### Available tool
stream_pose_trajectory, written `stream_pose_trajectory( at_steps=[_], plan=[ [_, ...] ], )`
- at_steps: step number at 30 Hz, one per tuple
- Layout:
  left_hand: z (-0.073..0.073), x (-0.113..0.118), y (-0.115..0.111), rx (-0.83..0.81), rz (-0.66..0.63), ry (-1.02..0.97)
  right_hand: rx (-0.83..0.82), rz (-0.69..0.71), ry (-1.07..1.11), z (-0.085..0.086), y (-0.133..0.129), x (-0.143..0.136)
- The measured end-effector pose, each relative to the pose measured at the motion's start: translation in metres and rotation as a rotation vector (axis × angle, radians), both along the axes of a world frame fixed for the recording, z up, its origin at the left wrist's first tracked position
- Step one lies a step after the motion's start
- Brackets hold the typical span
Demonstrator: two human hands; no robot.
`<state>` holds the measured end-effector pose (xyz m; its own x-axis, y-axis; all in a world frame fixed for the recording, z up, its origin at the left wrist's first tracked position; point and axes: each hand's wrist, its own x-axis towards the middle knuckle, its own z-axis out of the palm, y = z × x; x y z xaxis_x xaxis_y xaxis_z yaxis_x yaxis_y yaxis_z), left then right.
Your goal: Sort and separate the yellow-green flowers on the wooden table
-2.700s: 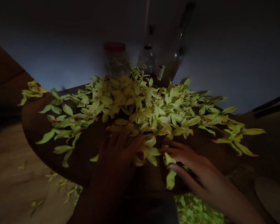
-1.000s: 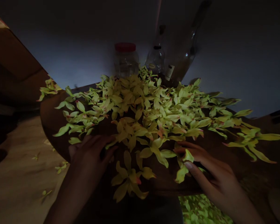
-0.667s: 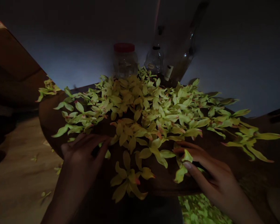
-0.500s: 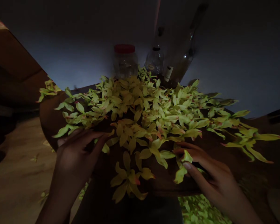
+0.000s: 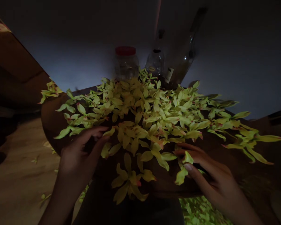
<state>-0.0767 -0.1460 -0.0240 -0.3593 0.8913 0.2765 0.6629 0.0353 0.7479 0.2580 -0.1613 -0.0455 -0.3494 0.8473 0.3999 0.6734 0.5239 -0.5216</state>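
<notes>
Yellow-green flowers (image 5: 152, 109) with pointed petals, some pink-tipped, lie heaped over a dark round wooden table (image 5: 49, 122). My left hand (image 5: 78, 153) is at the heap's near left edge, thumb and index finger apart, with a petal (image 5: 109, 132) at their tips. Lower right, my right hand (image 5: 210, 168) holds a flower (image 5: 182, 176) between thumb and fingers, its petals hanging down. Part of that flower is hidden by the fingers. Between my hands, a larger flower (image 5: 128, 181) lies at the table's near edge.
Behind the heap stand a red-lidded clear jar (image 5: 125, 64), a clear bottle (image 5: 155, 61) and a taller labelled bottle (image 5: 181, 65), against the wall. More flowers (image 5: 201, 209) show below the table at right. A few lie on the wooden floor (image 5: 16, 175) at left.
My left thumb and index finger have spread from a pinch at a petal's tip, and the hand has shifted slightly right. My right hand keeps its flower in the same place.
</notes>
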Motion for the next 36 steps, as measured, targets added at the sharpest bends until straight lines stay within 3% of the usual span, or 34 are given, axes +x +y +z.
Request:
stream_pose_trajectory(
  at_steps=[5,9,13,16,17,19,22,25,27,29,36],
  plan=[
    [0.001,0.002,0.014,0.042,-0.066,-0.267,0.001,-0.002,0.010,-0.001,0.000,0.001],
    [0.010,0.007,0.030,0.043,-0.155,-0.465,0.150,-0.117,0.118,0.008,-0.003,-0.005],
    [0.041,0.020,0.063,0.104,-0.266,-0.366,0.159,-0.406,0.386,0.051,0.008,-0.032],
    [0.061,0.035,0.103,0.216,-0.405,-0.330,0.304,-0.250,0.705,0.095,0.047,-0.060],
    [0.064,0.041,0.117,0.226,-0.446,-0.341,0.279,-0.123,0.765,0.106,0.066,-0.068],
    [0.063,0.052,0.142,0.223,-0.546,-0.362,0.181,-0.054,0.714,0.116,0.107,-0.079],
    [0.051,0.063,0.161,0.250,-0.573,-0.347,0.166,-0.111,0.546,0.102,0.161,-0.086],
    [0.040,0.065,0.160,0.274,-0.525,-0.298,0.212,-0.154,0.475,0.072,0.185,-0.085],
    [0.037,0.064,0.156,0.289,-0.517,-0.261,0.212,-0.132,0.460,0.059,0.184,-0.082],
    [0.037,0.064,0.153,0.293,-0.531,-0.248,0.179,-0.101,0.487,0.056,0.177,-0.079],
    [0.035,0.062,0.155,0.351,-0.606,-0.140,0.021,0.006,0.517,0.069,0.161,-0.082]
  ],
)
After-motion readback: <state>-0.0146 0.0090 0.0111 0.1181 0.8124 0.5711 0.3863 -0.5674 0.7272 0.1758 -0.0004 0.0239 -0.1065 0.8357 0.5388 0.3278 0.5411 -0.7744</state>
